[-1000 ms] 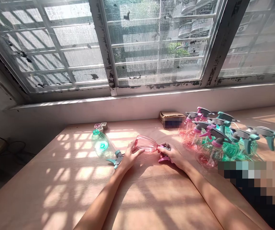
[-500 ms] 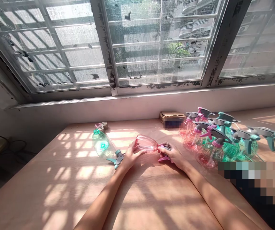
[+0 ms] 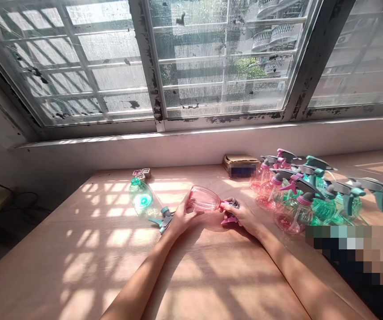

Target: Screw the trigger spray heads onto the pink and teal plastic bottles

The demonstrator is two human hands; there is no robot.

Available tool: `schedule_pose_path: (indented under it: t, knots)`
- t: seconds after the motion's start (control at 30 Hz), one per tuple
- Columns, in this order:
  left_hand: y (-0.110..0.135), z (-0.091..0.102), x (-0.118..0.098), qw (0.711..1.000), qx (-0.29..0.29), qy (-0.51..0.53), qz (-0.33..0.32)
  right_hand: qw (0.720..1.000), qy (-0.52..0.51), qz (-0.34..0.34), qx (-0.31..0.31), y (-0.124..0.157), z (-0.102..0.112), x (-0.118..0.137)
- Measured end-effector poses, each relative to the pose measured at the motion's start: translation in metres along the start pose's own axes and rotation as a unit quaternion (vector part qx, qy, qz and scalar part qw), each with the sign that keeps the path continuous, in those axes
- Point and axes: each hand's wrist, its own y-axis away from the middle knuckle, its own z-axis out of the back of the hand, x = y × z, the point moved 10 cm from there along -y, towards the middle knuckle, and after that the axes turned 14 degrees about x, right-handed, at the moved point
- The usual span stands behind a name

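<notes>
A clear pink bottle (image 3: 205, 198) lies on its side above the table, its neck pointing right. Wrapped round its base end is my left hand (image 3: 185, 216). At the neck, my right hand (image 3: 239, 214) is closed on a pink and grey spray head (image 3: 230, 217); fingers hide part of the join, so I cannot tell how far the two are screwed together. Left of my left hand, a green bottle (image 3: 141, 198) stands with its neck uncapped. A teal and grey spray head (image 3: 165, 220) lies between that bottle and my left wrist.
Several assembled pink and green spray bottles (image 3: 293, 215) crowd the right side of the table (image 3: 104, 262). A cardboard box (image 3: 241, 161) sits by the wall, and small blocks (image 3: 142, 173) lie behind the green bottle. A blurred-out patch covers the lower right.
The view has shifted slightly, so everything appears a little further right. Both hands keep their hold on the pink bottle and spray head, with barely any other movement.
</notes>
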Motion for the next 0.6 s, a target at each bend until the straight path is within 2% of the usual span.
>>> schedule_pose_path:
  t: [0.2,0.47,0.6]
  knots:
    - [0.0022,-0.002,-0.0108,1.0,0.001,-0.01,-0.015,1.0,0.002,0.004,-0.003,0.0017,-0.0015,0.0012]
    - [0.0015,-0.0037,-0.0014,1.0,0.01,0.003,-0.005,1.0,0.005,0.017,-0.023,0.0007,0.0049,0.0041]
    - [0.0006,-0.0043,-0.0071,1.0,0.014,0.003,-0.017,1.0,0.005,0.018,-0.023,0.0007,0.0051,0.0041]
